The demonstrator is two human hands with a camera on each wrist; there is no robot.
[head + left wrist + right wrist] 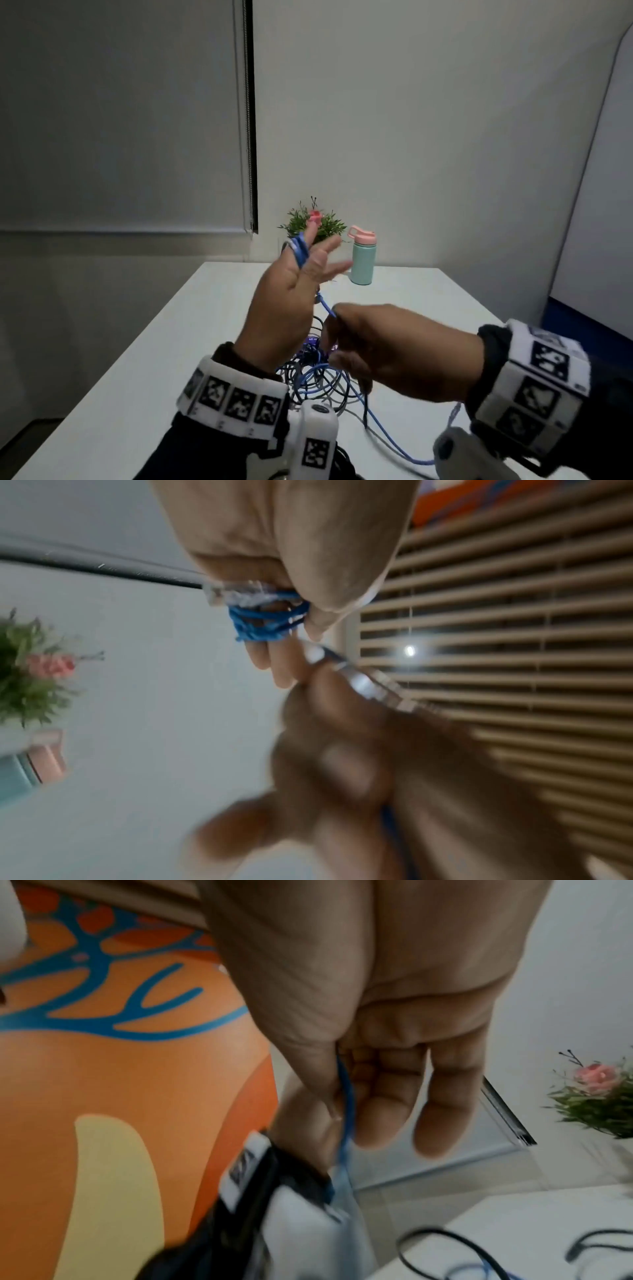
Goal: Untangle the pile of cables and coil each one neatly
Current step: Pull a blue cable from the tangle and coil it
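Observation:
A blue cable (302, 253) is wound in several turns around the straight fingers of my raised left hand (308, 262). In the left wrist view the thumb lies against this coil (270, 618), beside a clear connector (240, 593). From the coil the cable runs down to my right hand (335, 318), which pinches the blue cable (346, 1096) between thumb and curled fingers. Below both hands a tangled pile of black, blue and grey cables (318, 377) lies on the white table (164, 342). The blue cable's tail (404, 445) trails toward the table's near edge.
At the table's far edge, against the wall, stand a small green plant with a pink flower (310, 222) and a mint bottle with a pink lid (362, 263). A closed blind hangs at the left. Loose black cables (445, 1242) lie on the table.

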